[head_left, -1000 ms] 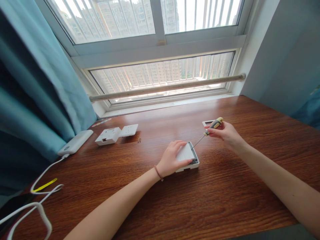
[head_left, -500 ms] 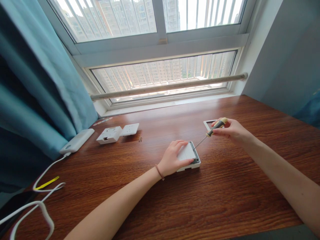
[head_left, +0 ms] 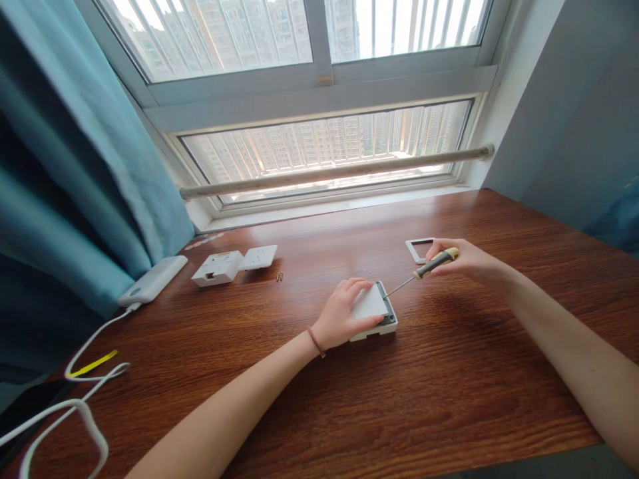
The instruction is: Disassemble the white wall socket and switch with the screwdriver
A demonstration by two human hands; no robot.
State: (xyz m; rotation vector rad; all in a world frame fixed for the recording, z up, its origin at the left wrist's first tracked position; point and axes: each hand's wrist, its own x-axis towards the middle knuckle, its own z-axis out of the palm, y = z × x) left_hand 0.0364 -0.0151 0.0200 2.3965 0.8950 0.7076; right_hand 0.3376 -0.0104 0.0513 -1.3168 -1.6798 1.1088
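R. hand (head_left: 444,258) pinches the screwdriver (head_left: 436,263) by its handle, fingers closed; L. hand (head_left: 344,316) is clamped over the white unit (head_left: 370,303), thumb along the side facing the counter's near edge, fingers on the far side. Unit sits approx. mid-counter (head_left: 449,399), between near & far edges. Vs. 1 sec. ago, the handle has dropped & the shaft lies flatter; tip is at the unit's grey R. border, exact contact unclear. Prob. a change of angle for levering, w/ the L. hand steadying. White frame (head_left: 410,253) lies nearer the far edge, just beyond the R. hand. Toward the far L. corner: white box (head_left: 217,269), plate (head_left: 259,257), 2 small screws (head_left: 279,277). No brand/label legible; the power bank's (head_left: 154,279) round mark is too small to read.
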